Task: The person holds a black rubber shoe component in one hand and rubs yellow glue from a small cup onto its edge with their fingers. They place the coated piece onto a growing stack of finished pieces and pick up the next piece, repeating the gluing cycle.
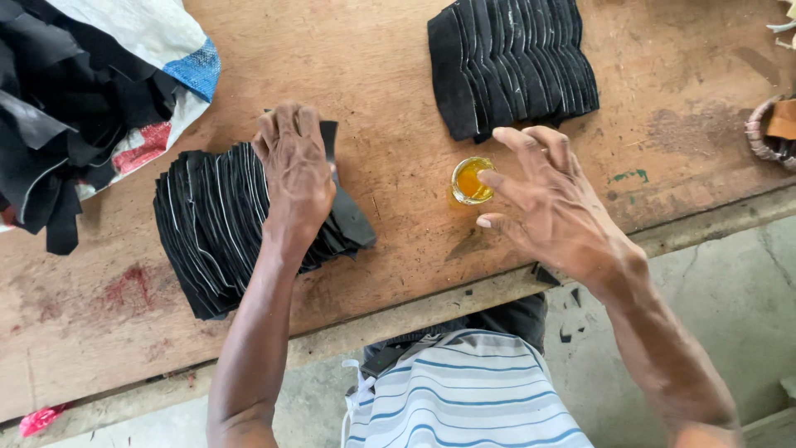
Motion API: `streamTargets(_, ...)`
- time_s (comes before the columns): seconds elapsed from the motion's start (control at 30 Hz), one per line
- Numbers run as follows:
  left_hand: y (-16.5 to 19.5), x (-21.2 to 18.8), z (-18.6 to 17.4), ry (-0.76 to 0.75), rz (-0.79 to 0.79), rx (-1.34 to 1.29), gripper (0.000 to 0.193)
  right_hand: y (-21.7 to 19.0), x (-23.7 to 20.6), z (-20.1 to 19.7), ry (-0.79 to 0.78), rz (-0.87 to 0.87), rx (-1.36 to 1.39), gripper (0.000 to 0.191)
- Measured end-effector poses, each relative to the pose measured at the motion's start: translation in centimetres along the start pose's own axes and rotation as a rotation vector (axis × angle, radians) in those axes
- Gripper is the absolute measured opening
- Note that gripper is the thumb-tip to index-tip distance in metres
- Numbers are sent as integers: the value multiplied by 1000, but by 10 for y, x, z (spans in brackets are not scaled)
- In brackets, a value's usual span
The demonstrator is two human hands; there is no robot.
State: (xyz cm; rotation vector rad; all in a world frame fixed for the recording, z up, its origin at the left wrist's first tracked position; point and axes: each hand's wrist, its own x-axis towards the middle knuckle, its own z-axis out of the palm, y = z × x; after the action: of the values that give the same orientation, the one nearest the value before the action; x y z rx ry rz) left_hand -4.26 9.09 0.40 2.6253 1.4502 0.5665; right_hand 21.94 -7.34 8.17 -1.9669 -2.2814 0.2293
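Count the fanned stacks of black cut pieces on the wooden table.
2. One stack lies at the table's left under the left hand; the other stack lies at the top, beyond the small jar. Loose black scraps sit on the sack, unstacked.

Table (398,199): reddish-brown wood w/ red stains at left, small green mark at right. Both stacks, left (215,228) & top (510,62): black pieces w/ thin pale edge lines. Jar (471,181): clear glass, amber-orange liquid. Sack (157,50): white w/ blue & red patches, black scraps (58,116) on it. Shirt (468,390): white w/ blue & grey stripes. Floor (730,274): grey. Scrap (37,419) at lower left: pink-red.
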Motion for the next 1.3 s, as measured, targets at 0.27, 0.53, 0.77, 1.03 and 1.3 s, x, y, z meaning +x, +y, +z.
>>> streamTargets(0.27, 18, -21, -27, 184, 107, -733, 29, -1, 37, 7, -339, 84, -30, 49)
streamTargets(0.53, 27, -40, -42, 63, -20, -1165, 54, 8, 4, -1, 51, -15, 12, 53)
streamTargets(0.77, 40, -51, -18, -96, -255, -1626, 57, 9, -19, -12, 187, -20, 93, 40)
streamTargets(1.03, 61, -63, -6, -377, -203, -2295, 76, -10, -36, -8, 650, -85, 722, 52)
streamTargets(1.3, 74, -79, -2, -456, -254, -2402, 81, -20, -16, 20, 142, -172, 978, 102)
